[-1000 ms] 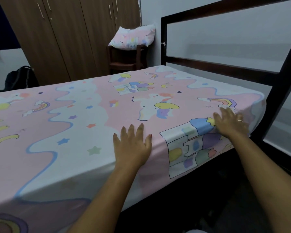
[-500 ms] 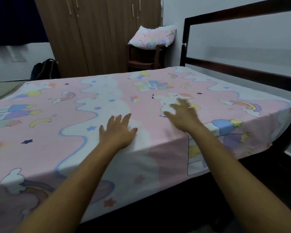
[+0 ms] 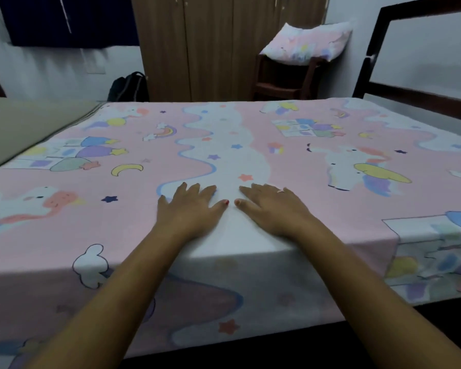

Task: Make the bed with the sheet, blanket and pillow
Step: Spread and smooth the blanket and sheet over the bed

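Pressing the sheet (image 3: pixel 250 145), left hand (image 3: pixel 189 209) and right hand (image 3: pixel 272 207) lie flat together.

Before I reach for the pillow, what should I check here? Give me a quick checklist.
1. Sheet lies smooth, no visible wrinkles: ok.
2. Left hand and right hand free, both flat on the sheet, holding nothing: ok.
3. Pillow in place: not ok, it sits on the chair.
4. Blanket located: cannot tell; the olive fabric at left may be it.
5. Sheet's far edge tucked: cannot tell.
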`<action>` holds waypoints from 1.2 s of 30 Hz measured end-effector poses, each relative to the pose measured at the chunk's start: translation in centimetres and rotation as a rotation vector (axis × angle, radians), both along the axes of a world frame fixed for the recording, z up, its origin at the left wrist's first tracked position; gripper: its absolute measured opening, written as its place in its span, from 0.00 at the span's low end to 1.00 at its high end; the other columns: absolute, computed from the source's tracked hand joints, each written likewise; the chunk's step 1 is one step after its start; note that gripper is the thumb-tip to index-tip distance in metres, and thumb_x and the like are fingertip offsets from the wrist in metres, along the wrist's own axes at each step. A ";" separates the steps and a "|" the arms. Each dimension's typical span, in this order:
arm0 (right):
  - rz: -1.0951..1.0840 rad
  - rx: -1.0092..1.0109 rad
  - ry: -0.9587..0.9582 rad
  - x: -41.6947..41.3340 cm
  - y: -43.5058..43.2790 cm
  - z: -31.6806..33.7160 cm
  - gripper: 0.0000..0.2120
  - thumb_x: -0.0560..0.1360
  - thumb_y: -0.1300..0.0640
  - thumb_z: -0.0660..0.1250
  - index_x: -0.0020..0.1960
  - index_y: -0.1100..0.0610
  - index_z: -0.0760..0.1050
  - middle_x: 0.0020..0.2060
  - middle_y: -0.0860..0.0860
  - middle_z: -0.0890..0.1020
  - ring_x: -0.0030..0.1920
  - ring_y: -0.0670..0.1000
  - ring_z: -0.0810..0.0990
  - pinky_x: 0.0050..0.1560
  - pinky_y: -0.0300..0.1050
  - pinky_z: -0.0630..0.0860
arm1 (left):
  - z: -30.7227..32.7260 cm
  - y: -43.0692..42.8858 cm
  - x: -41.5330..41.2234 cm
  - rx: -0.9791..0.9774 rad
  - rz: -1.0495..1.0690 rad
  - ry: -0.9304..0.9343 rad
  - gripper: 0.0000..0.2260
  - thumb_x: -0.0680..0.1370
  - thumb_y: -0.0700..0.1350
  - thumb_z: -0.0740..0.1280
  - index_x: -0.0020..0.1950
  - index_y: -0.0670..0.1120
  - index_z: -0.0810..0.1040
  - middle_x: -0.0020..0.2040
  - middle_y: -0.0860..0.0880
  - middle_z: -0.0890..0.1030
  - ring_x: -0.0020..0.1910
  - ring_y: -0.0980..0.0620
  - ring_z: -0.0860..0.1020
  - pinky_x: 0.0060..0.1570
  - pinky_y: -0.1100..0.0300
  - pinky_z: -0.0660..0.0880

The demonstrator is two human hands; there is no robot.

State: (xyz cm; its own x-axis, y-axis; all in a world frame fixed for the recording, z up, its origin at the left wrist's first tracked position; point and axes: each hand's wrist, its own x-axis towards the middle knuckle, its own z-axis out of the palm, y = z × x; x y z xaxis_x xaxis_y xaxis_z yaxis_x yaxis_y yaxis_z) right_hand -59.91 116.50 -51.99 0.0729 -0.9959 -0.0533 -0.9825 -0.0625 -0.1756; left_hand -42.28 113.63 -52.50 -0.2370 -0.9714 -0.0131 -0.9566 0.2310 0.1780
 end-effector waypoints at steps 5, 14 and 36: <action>-0.029 -0.027 0.039 0.6 0.0 -0.5 0.27 0.80 0.37 0.43 0.77 0.42 0.50 0.77 0.45 0.53 0.77 0.49 0.51 0.76 0.52 0.46 | -0.8 0.7 0.2 -0.065 0.038 0.051 0.26 0.78 0.66 0.45 0.76 0.61 0.54 0.78 0.55 0.55 0.77 0.51 0.50 0.73 0.45 0.48; -0.078 -0.064 0.048 1.1 0.5 -0.1 0.33 0.74 0.35 0.35 0.77 0.43 0.53 0.76 0.45 0.58 0.76 0.49 0.55 0.75 0.51 0.51 | -0.1 1.0 0.0 -0.011 0.056 0.065 0.27 0.78 0.65 0.48 0.76 0.59 0.53 0.78 0.53 0.54 0.77 0.51 0.50 0.72 0.45 0.48; 0.024 0.608 0.088 15.0 12.5 23.4 0.31 0.79 0.36 0.42 0.78 0.45 0.39 0.78 0.45 0.49 0.77 0.53 0.48 0.74 0.55 0.51 | 24.8 14.8 21.7 0.549 0.054 -0.029 0.28 0.81 0.53 0.56 0.78 0.55 0.48 0.79 0.51 0.44 0.78 0.48 0.43 0.73 0.44 0.53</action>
